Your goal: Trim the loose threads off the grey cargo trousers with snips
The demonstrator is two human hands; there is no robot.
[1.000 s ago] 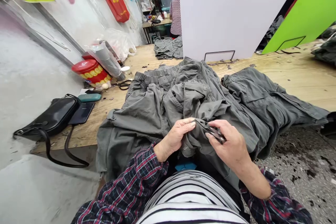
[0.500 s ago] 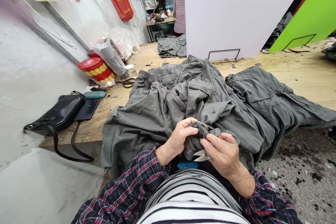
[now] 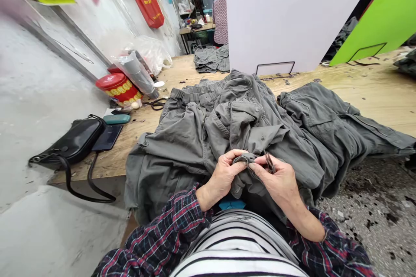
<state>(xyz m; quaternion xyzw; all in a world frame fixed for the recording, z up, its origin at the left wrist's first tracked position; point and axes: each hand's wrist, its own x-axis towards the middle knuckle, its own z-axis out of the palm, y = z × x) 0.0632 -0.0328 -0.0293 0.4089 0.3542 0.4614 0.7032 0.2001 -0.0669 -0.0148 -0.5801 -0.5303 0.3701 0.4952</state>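
Observation:
Grey-green cotton pants [image 3: 182,134] with an elastic waistband lie bunched over the table's front edge in the head view. My left hand [image 3: 221,176] pinches a folded bit of their cloth between thumb and fingers. Close against it, my right hand [image 3: 283,184] pinches the same edge with thumb and forefinger. Small metal thread snips [image 3: 269,163] are tucked in the right hand's fingers, blades pointing up and away from the cloth. Part of the snips is hidden by the fingers.
More grey garments [image 3: 328,117] are heaped at the right. On the left of the wooden table [image 3: 143,132] are a black handbag [image 3: 76,138], a phone [image 3: 107,137], black-handled scissors [image 3: 158,104] and a red tin [image 3: 118,86]. A white board [image 3: 292,13] stands behind; a person [image 3: 221,19] is beyond.
My right hand has turned, so the snips' blades now point up instead of left below the cloth. Both hands have drawn closer together on the fabric edge.

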